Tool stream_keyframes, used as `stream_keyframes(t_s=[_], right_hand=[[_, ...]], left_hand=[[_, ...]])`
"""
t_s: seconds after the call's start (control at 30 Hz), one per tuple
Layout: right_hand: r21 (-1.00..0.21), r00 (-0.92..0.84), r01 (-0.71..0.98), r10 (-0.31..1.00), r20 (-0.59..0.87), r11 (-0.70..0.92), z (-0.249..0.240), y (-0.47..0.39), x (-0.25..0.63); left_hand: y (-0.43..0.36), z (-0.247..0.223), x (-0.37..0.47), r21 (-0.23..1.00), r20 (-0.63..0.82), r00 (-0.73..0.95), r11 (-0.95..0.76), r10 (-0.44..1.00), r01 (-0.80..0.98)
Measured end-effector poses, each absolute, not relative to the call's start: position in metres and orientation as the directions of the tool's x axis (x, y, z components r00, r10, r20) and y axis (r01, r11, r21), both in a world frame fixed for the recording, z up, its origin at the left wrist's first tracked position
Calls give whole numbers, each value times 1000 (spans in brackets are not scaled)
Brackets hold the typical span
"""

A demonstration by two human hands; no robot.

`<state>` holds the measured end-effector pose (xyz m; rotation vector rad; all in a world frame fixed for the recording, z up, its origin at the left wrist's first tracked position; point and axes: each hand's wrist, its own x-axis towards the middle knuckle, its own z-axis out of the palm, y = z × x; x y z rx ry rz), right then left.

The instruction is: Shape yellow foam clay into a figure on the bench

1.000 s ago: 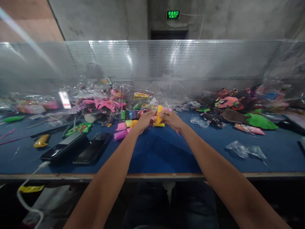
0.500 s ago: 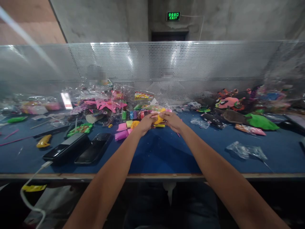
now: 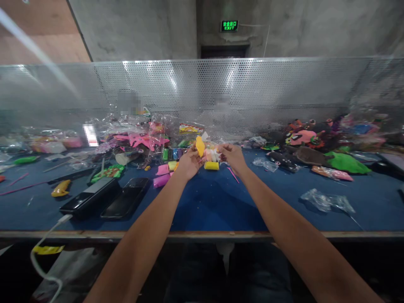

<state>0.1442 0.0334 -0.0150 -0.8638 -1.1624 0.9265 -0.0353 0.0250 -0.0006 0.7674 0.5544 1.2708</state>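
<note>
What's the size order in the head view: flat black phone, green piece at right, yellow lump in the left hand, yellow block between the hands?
1. Flat black phone, though it lies nearer the camera
2. Green piece
3. Yellow lump and yellow block: too alike to rank

The forearms (image 3: 151,206) I see from here are bare and slim, tapering smoothly; the left hand (image 3: 189,163) and right hand (image 3: 233,156) are bare too. Dark trousers (image 3: 257,273), faintly bluish, show below, their details lost in shadow.
</note>
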Motion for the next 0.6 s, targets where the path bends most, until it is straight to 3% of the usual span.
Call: stream_keyframes(t_s=[0.17,0.37,0.6], right_hand=[[-910,66,-115,917,393,398,-19,33,140],[-916,11,-151,927,374,372,-18,31,138],[-908,-29,-155,917,398,390,-17,30,136]], left_hand=[[26,1,-34,770,61,253,116,965,-627],[23,-1,-28,827,104,131,-13,986,-562],[19,-9,-23,906,182,226,-74,957,-417]])
